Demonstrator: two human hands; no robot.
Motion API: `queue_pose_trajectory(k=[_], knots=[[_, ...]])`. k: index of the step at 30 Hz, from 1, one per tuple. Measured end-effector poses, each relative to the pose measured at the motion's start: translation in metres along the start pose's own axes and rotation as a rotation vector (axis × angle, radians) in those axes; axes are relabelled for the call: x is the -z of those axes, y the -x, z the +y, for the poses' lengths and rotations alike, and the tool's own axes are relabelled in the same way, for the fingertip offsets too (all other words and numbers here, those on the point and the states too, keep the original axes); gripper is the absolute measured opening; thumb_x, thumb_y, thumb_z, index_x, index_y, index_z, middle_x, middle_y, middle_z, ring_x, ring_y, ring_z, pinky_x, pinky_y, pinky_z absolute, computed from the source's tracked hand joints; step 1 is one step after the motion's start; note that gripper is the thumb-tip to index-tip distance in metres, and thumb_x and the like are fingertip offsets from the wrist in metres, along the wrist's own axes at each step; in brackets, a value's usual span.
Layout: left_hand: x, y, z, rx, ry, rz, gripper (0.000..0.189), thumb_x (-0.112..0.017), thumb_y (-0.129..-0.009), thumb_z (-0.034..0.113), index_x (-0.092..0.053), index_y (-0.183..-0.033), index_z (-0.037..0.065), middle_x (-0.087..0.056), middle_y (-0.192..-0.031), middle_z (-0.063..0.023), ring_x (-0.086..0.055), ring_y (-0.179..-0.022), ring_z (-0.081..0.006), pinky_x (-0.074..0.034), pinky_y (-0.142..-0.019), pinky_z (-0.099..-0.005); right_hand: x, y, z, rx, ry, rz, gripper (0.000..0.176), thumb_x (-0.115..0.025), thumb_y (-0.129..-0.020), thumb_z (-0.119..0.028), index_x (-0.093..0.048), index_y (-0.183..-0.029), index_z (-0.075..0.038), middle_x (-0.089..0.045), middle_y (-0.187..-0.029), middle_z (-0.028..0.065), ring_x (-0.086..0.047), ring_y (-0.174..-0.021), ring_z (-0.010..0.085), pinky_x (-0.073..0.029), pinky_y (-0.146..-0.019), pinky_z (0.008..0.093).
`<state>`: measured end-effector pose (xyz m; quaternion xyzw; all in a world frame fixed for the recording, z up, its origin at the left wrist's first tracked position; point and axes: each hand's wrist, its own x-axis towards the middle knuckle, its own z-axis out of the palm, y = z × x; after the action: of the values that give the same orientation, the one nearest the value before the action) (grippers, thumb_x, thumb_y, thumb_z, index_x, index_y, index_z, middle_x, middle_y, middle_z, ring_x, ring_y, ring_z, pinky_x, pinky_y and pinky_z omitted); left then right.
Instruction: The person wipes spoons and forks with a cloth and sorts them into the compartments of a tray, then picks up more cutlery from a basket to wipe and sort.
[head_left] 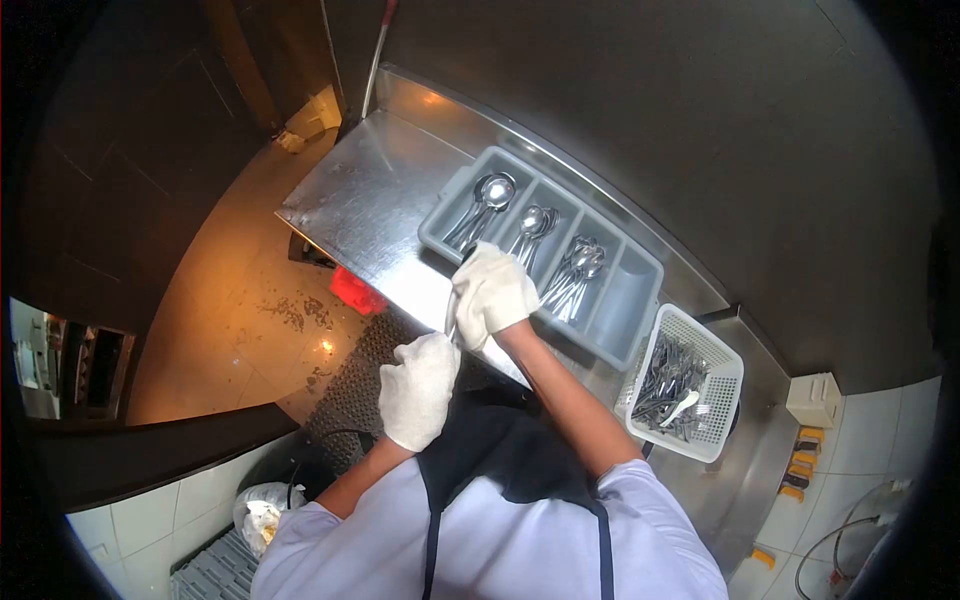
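My left hand (418, 392), in a white cloth glove, is closed in a fist around the lower end of a shiny piece of metal cutlery (452, 322). Just above it, my right hand (493, 293), gloved the same way, wraps the upper part; the gloves hide most of the piece, so its kind does not show. Beyond my right hand lies a grey cutlery tray (612, 352). Large spoons (495, 192) fill its left compartment, smaller spoons (533, 222) the second, and more cutlery (577, 275) the third. No cutlery shows in the fourth.
The tray rests on a steel counter (385, 185) against a dark wall. At its right stands a white perforated basket (728, 395) of mixed cutlery, with a white spoon (680, 408) on top. A red bag (357, 290) is below the counter's left edge, near a dark floor mat (350, 375).
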<state>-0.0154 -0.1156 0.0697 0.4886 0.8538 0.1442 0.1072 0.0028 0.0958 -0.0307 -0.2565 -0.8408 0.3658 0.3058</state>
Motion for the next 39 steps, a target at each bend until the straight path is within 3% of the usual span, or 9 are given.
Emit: queue_pose_trajectory(k=[2,5,9,15,22,27,29,32,39], knots=[[0.001,0.001,0.003,0.009,0.036,0.04,0.02,-0.057,-0.094,0.015,-0.056,-0.11,0.003,-0.057,-0.102,-0.0169,-0.063,-0.081,-0.0341,-0.052,-0.066,-0.0491,-0.015,-0.006,0.044,0.364,0.359,-0.061,0.015,-0.058,-0.089,-0.015,-0.064,-0.082,-0.004,-0.063,-0.079,0.0114,-0.062,-0.075,0.0236,-0.049,-0.065,0.0361],[-0.012,0.007,0.003,-0.048,0.172,0.124,0.027,-0.061,-0.087,0.011,-0.055,-0.111,0.002,-0.056,-0.1,-0.0164,-0.063,-0.081,-0.0332,-0.052,-0.064,-0.0474,0.0,-0.009,0.018,-0.233,-0.041,-0.136,0.02,-0.05,-0.097,-0.019,-0.063,-0.105,-0.006,-0.063,-0.096,0.0094,-0.062,-0.089,0.0236,-0.051,-0.081,0.0327],[-0.015,-0.001,-0.004,-0.141,-0.142,0.185,0.036,-0.067,-0.078,0.011,-0.054,-0.11,-0.001,-0.055,-0.102,-0.0166,-0.061,-0.081,-0.0358,-0.05,-0.061,-0.0487,-0.034,0.003,-0.026,-0.677,-0.714,0.445,0.019,-0.053,-0.099,-0.018,-0.062,-0.092,-0.004,-0.06,-0.074,0.0078,-0.054,-0.06,0.0165,-0.045,-0.053,0.034],[-0.061,-0.015,-0.039,0.004,0.258,0.238,0.023,-0.066,-0.085,0.017,-0.058,-0.102,0.004,-0.06,-0.087,-0.0133,-0.061,-0.076,-0.0312,-0.049,-0.063,-0.0401,-0.036,0.047,-0.031,-0.192,-0.553,-0.086,0.015,-0.053,-0.098,-0.019,-0.063,-0.093,-0.008,-0.061,-0.08,0.0065,-0.059,-0.062,0.0192,-0.048,-0.057,0.0395],[-0.032,-0.038,-0.038,-0.074,0.408,0.316,0.017,-0.067,-0.084,0.011,-0.057,-0.093,0.002,-0.059,-0.083,-0.0201,-0.062,-0.076,-0.0388,-0.049,-0.062,-0.0463,-0.004,-0.038,0.003,-0.751,-1.099,-0.17,0.011,-0.061,-0.086,-0.013,-0.064,-0.082,-0.004,-0.065,-0.077,0.01,-0.063,-0.064,0.0233,-0.055,-0.065,0.0412],[0.032,-0.046,-0.008,-0.296,0.655,0.393,0.041,-0.085,-0.066,0.019,-0.06,-0.095,0.005,-0.06,-0.086,-0.0124,-0.062,-0.082,-0.031,-0.052,-0.082,-0.0398,-0.003,-0.019,0.02,0.357,0.462,-0.596,0.03,-0.065,-0.071,-0.024,-0.073,-0.086,0.001,-0.066,-0.077,0.0247,-0.067,-0.068,0.0352,-0.056,-0.065,0.0387],[0.048,-0.043,0.009,-0.147,0.995,0.312,0.046,-0.086,-0.065,0.023,-0.059,-0.097,0.005,-0.062,-0.091,-0.0111,-0.064,-0.085,-0.0261,-0.053,-0.084,-0.0364,0.026,0.03,-0.011,0.237,0.276,-0.448,0.024,-0.066,-0.071,-0.022,-0.073,-0.077,0.001,-0.068,-0.075,0.0233,-0.069,-0.07,0.0366,-0.056,-0.067,0.0444],[0.035,-0.044,-0.004,-0.085,0.957,0.442,0.045,-0.085,-0.067,0.022,-0.059,-0.099,0.004,-0.062,-0.092,-0.0113,-0.064,-0.086,-0.026,-0.053,-0.084,-0.0362,0.114,0.062,-0.069,-0.152,0.444,-0.917,0.029,-0.064,-0.078,-0.022,-0.071,-0.09,0.004,-0.07,-0.088,0.0227,-0.068,-0.087,0.039,-0.053,-0.078,0.0434],[0.02,-0.05,0.004,-0.043,0.809,0.598,0.045,-0.082,-0.07,0.021,-0.058,-0.103,0.003,-0.062,-0.097,-0.0118,-0.064,-0.089,-0.0258,-0.053,-0.086,-0.0357,0.233,0.199,0.008,-0.537,-0.008,0.033,0.018,-0.066,-0.09,-0.017,-0.072,-0.097,-0.003,-0.073,-0.089,0.0128,-0.07,-0.082,0.0236,-0.053,-0.077,0.0344]])
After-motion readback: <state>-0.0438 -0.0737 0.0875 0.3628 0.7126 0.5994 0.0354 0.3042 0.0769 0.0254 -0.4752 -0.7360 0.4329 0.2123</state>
